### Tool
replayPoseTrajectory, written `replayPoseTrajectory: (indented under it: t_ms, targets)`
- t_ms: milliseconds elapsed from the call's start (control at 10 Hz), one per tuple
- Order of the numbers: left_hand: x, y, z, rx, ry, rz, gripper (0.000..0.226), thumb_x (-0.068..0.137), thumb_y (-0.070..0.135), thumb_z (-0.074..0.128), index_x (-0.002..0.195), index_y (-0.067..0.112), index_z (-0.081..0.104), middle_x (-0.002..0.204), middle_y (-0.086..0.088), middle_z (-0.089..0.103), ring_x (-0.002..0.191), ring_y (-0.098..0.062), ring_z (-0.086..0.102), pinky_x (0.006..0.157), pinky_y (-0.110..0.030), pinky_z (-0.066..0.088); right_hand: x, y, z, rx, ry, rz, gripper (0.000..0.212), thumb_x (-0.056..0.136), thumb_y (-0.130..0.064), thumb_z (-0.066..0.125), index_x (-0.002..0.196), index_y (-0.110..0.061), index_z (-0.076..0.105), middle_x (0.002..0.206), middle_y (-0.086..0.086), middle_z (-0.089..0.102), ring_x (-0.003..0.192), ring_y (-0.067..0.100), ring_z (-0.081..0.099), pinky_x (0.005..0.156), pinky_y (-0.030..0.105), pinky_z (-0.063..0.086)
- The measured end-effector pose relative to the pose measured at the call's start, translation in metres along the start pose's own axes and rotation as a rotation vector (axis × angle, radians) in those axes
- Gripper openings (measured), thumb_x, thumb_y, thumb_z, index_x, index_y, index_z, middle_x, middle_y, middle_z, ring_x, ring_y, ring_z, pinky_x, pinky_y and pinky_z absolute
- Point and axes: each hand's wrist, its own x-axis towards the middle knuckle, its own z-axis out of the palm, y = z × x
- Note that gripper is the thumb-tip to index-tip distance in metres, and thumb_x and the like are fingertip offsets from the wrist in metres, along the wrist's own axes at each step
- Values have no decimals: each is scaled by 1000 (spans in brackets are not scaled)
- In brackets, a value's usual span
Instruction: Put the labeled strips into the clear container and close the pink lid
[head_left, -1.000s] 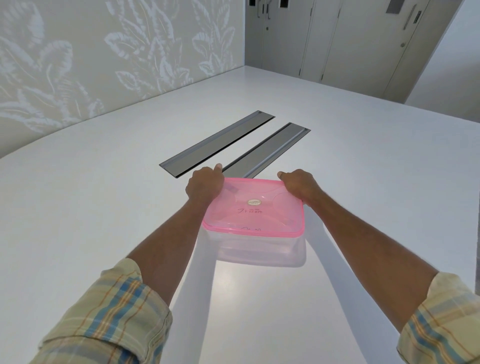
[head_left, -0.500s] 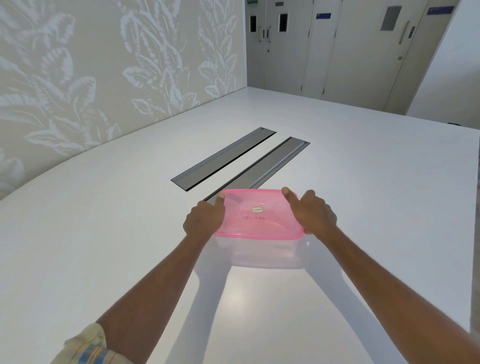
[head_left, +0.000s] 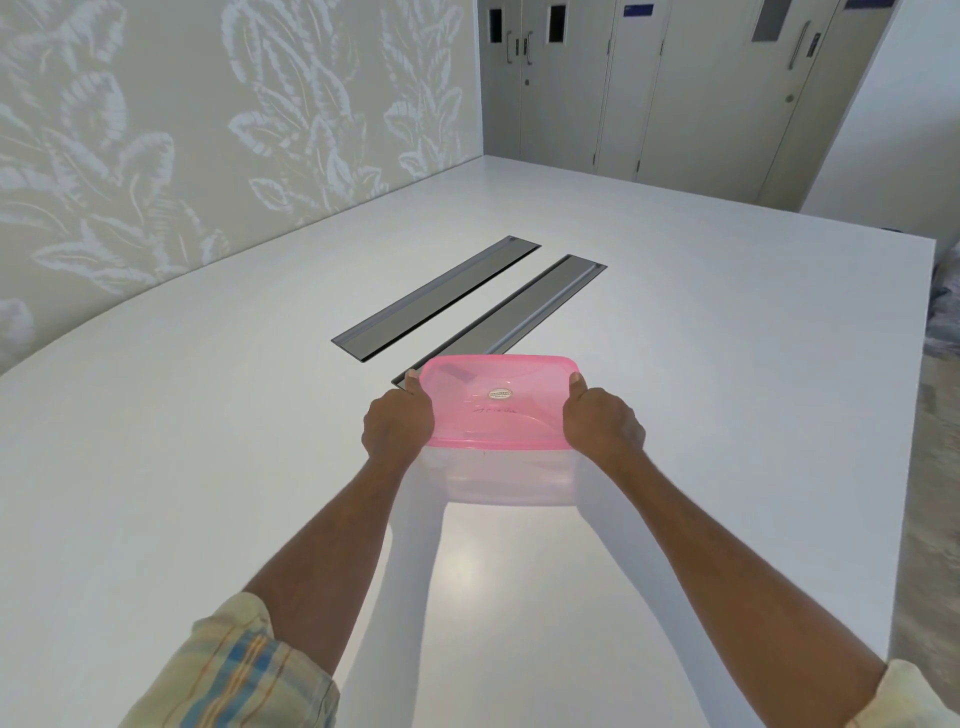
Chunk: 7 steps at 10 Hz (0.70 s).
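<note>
The clear container stands on the white table with the translucent pink lid lying flat on top of it. A small oval sticker and some handwriting show on the lid. My left hand grips the container's left side, thumb on the lid's edge. On the opposite side my right hand holds it the same way, thumb up on the rim. I cannot make out the labeled strips through the pink lid or the clear walls.
Two long grey recessed cable channels run diagonally in the table just behind the container. A leaf-patterned wall is on the left, grey doors at the back. The table's right edge drops off near my right arm.
Both hands slid from the lid's far corners back along its sides to the near half. The view tilted up, and the container stayed on the table.
</note>
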Motion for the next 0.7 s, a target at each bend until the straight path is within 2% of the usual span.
replayPoseTrajectory:
  t_ms: [100,200,300,500,600,700]
  targets:
    - [0,0,-3,14,-45,19,68,110,48,14,141,8,59,127,-23,70,124,-41,62,98,-46,49,2,1,1,13,-9,4,80,106,-59,10,122,-8,69,118,16,73,116,37,66,93,45,47]
    - [1,0,-6,-54,-87,17,68,108,50,18,140,7,60,126,-23,70,121,-42,65,103,-47,52,5,1,-2,45,-39,9,82,104,-60,8,118,-9,70,107,15,77,108,35,69,91,43,48]
    - [-9,3,-14,-82,-81,-39,80,105,60,14,129,2,65,121,-24,72,113,-41,70,103,-50,52,-1,-3,-10,23,-71,28,82,104,-60,7,119,-10,71,107,15,77,108,34,70,96,44,50]
    - [-24,-2,-25,-98,-72,-23,79,102,69,24,133,7,61,128,-18,68,120,-39,66,96,-44,50,-12,-5,-19,-13,-90,14,83,101,-67,7,111,-13,69,94,10,77,92,31,75,93,39,52]
    - [-35,-29,-39,-158,69,82,79,97,74,39,134,6,53,133,-16,61,127,-39,59,96,-49,49,-14,-9,-28,-94,-32,-49,81,98,-76,16,124,-11,56,118,12,72,108,34,71,97,44,51]
    - [-42,-53,-60,-91,191,169,79,97,72,46,137,4,50,138,-17,58,134,-39,54,102,-52,47,-15,-18,-44,-108,-38,-145,86,94,-83,25,136,-11,46,133,16,62,123,37,61,100,49,47]
